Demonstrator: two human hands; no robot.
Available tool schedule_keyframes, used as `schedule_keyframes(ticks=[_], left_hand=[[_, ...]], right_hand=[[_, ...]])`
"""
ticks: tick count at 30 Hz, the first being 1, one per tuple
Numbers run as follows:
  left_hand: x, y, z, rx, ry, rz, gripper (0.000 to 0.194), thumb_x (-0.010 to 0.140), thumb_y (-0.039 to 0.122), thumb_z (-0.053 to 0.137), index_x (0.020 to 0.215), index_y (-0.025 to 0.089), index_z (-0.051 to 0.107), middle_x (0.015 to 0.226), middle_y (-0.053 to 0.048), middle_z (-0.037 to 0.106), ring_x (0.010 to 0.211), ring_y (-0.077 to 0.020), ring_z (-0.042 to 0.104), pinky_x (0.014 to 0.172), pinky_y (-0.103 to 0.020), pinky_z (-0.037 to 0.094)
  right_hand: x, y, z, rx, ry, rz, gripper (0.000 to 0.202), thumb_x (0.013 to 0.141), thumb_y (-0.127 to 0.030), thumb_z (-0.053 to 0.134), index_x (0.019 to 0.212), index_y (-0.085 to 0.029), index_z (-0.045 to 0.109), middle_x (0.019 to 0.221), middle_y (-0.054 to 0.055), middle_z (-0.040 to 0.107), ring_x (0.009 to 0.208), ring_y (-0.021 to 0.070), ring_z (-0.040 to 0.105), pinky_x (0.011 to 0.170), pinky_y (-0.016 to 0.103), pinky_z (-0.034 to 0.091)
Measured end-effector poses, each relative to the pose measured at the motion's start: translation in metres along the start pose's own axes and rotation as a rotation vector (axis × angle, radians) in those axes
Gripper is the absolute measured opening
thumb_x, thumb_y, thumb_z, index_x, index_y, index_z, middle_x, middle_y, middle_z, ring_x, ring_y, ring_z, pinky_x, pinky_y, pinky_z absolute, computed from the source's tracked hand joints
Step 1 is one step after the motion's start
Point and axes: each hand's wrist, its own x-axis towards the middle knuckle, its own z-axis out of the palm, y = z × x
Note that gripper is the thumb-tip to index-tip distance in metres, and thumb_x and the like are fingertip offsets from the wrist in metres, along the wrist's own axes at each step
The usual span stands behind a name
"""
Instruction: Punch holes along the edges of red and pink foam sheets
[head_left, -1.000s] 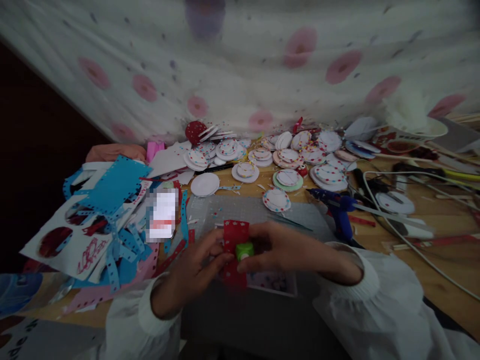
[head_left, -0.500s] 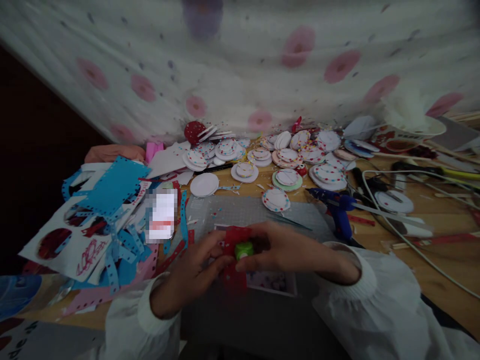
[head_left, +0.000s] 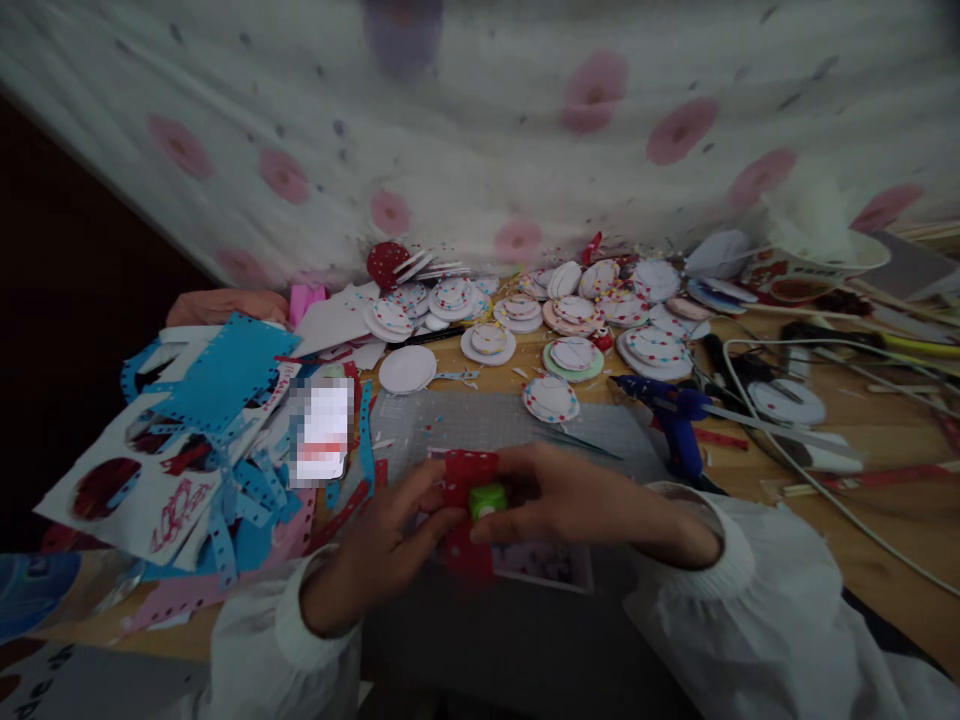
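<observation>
My left hand (head_left: 390, 545) pinches a strip of red paper (head_left: 466, 475) dotted with small punched holes, low over the grey cutting mat (head_left: 480, 425). My right hand (head_left: 577, 495) grips a small green hole punch (head_left: 487, 500) that sits on the strip. Both hands meet at the middle of the view, thumbs close together. The lower end of the strip is partly hidden between the fingers.
A blue glue gun (head_left: 675, 415) lies right of the mat with white cables (head_left: 795, 450) beyond. Several decorated paper discs (head_left: 570, 355) crowd the back of the wooden table. Blue and red punched paper scraps (head_left: 217, 400) pile up at left. A flowered cloth (head_left: 480, 130) hangs behind.
The top of the red strip has dropped a little lower between the hands. Hands and punch stay in almost the same place.
</observation>
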Motion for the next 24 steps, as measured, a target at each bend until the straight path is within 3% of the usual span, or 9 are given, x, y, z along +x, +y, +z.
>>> schedule_keyframes(ticks=[9,24], left_hand=[[0.0009,-0.0015,0.0004,0.017,-0.002,0.001,0.032,0.089,0.028,0.053,0.121,0.021,0.055,0.117,-0.008,0.065,0.107,-0.0211,0.062,0.092,-0.034,0.051],[0.004,0.0059,-0.0002,-0.082,-0.041,0.004,0.032,0.091,0.028,0.051,0.122,0.022,0.056,0.116,-0.008,0.065,0.103,-0.0202,0.063,0.086,-0.03,0.053]], right_hand=[[0.0008,-0.0008,0.0002,0.043,0.002,0.031,0.039,0.078,-0.045,0.067,0.107,-0.018,0.065,0.077,-0.002,0.06,0.06,0.0082,0.046,0.053,0.019,0.037],[0.0023,0.001,0.003,-0.009,0.074,0.057,0.038,0.075,-0.047,0.069,0.098,-0.016,0.067,0.068,-0.004,0.055,0.056,0.0077,0.041,0.049,0.019,0.033]])
